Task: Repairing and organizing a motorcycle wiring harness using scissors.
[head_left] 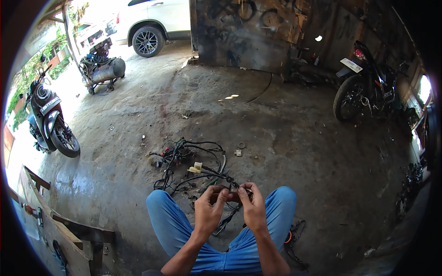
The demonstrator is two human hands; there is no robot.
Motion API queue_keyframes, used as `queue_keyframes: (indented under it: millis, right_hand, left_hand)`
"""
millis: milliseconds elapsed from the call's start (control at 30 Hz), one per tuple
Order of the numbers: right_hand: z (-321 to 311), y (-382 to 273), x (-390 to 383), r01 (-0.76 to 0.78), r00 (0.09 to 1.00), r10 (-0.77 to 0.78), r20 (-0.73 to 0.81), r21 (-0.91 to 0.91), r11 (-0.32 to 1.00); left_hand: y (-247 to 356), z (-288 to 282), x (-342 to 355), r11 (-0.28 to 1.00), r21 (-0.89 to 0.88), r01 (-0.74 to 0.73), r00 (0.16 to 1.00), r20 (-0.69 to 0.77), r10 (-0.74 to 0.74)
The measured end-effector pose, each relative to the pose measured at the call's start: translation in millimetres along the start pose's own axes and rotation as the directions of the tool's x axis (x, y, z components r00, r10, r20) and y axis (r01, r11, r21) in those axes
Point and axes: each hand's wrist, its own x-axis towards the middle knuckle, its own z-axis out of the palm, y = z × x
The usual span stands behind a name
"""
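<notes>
My left hand (212,207) and my right hand (251,207) are raised between my bent, blue-jeaned knees, both closed on a dark section of a wiring harness (177,154). Their thumbs and fingertips are close together; the exact piece between them is partly hidden. The harness is a tangle of black, green and grey cables lying loosely on the concrete just beyond and beneath my hands. A pale yellow connector (195,168) sticks up from it, and small red pieces show among its wires.
A scooter (50,119) and a wheeled air compressor (103,69) stand at left, a motorbike (357,92) at right. A white car (154,25) is beyond a dark panel wall (244,41). A wooden bench (60,221) is lower left; loose cables (297,244) lie beside my right leg.
</notes>
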Motion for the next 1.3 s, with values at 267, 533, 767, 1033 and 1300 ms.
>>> queue_keyframes:
  millis: [267,533,767,1033,1300]
  right_hand:
    - [1.0,-9.2,-9.4,-0.033,0.999,0.033,-0.002,-0.029,0.999]
    - [-3.8,-3.1,-2.7,-0.012,1.0,0.012,-0.021,-0.026,1.0]
    - [4.7,-11.4,-3.3,-0.016,1.0,0.016,-0.01,0.007,1.0]
    - [5.6,-18.6,0.3,0.032,0.999,-0.034,-0.022,-0.081,0.996]
    - [2.1,-21.2,5.1,-0.094,0.995,0.091,0.038,0.073,0.993]
  left_hand:
    - [-10.9,-7.4,7.3,0.939,-0.297,0.176,0.96,0.263,-0.097]
    - [-5.9,-11.9,14.1,0.634,-0.625,0.455,0.86,0.493,-0.131]
    - [12.5,-15.0,12.9,0.916,-0.208,0.342,0.887,0.393,-0.242]
    - [14.3,-22.7,16.3,0.998,0.051,-0.021,0.962,0.274,0.006]
    - [15.4,-32.0,28.1,0.975,0.191,-0.114,0.959,0.278,0.057]
